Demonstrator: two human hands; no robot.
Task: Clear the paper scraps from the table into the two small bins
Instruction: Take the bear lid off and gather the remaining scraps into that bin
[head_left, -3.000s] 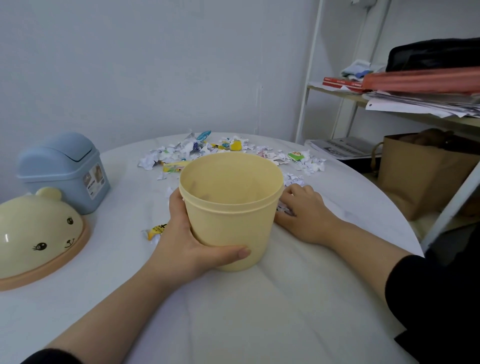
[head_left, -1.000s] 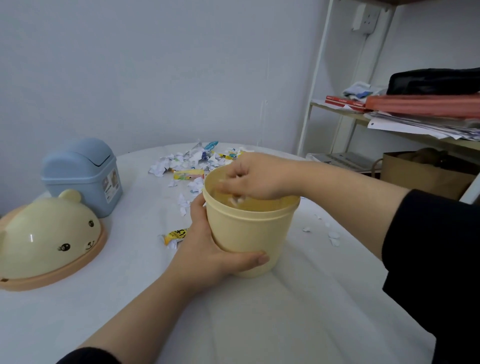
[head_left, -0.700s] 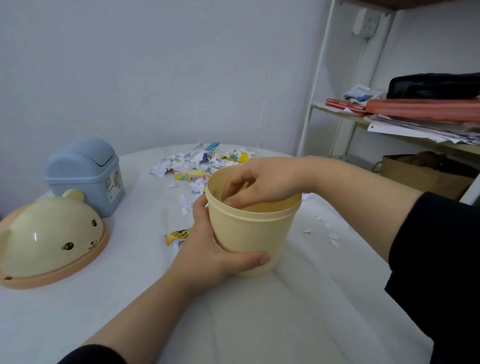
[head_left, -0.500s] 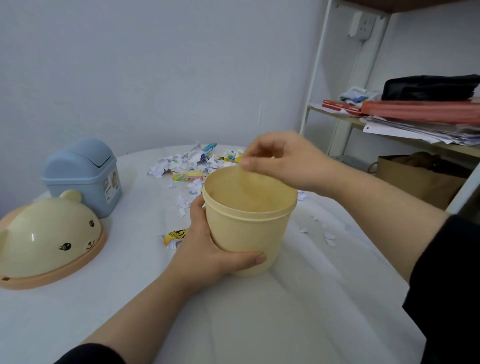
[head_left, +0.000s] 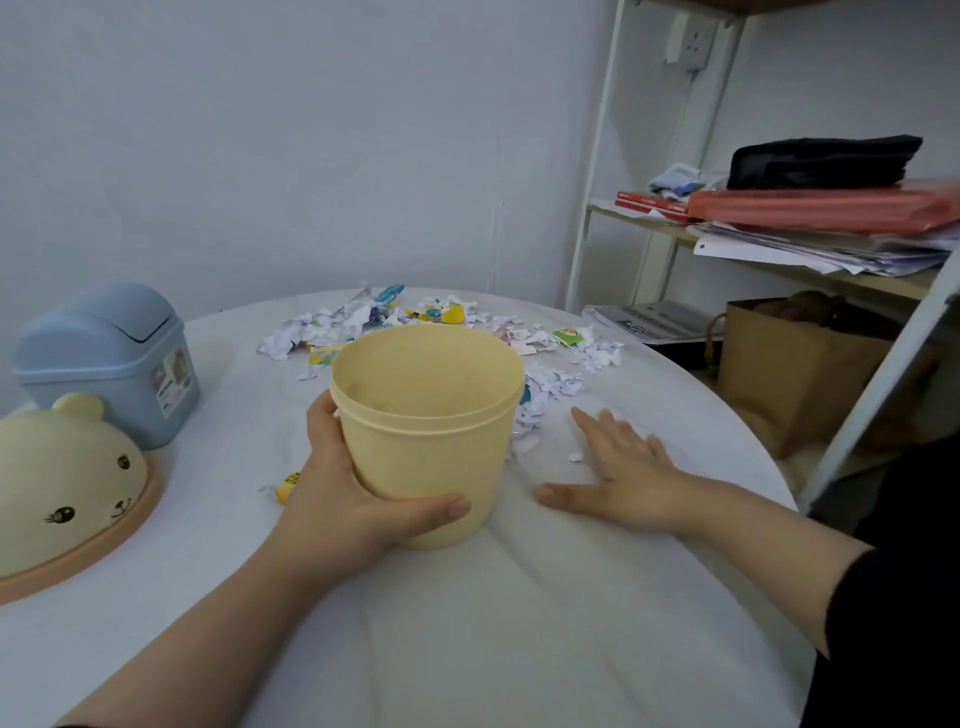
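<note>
**Featherweight scraps, a light bin: rake first, then scoop**

The left hand (head_left: 358, 499) holds the yellow bin (head_left: 426, 431) low on its wall, its grip curled round the plastic with the thumb across the front. The bin stands open-topped on the cloth-covered surface (head_left: 493, 623). Just to its right the right hand (head_left: 618, 473) lies palm-down, grip spread flat, fingers straight, holding nothing.

The paper scraps (head_left: 550, 382) lie in a loose drift from just behind the bin's right side to the far edge, with coloured wrappers mixed in. One yellow wrapper (head_left: 287, 484) sits beside the left wrist. The blue swing-lid bin (head_left: 109, 358) stands well apart at the left, behind a bear-faced lid (head_left: 62, 483) (probably the yellow bin's own top).

The scraps look almost weightless, soft and crumpled, so they will likely flutter and scatter if pinched one by one. Raking them into a heap with flat fingers, then lifting them in a cupped hand, seems surer. The cloth may wrinkle under the sweep. The bin looks stiff, smooth and light enough to tip, so the low hold suits it.
</note>
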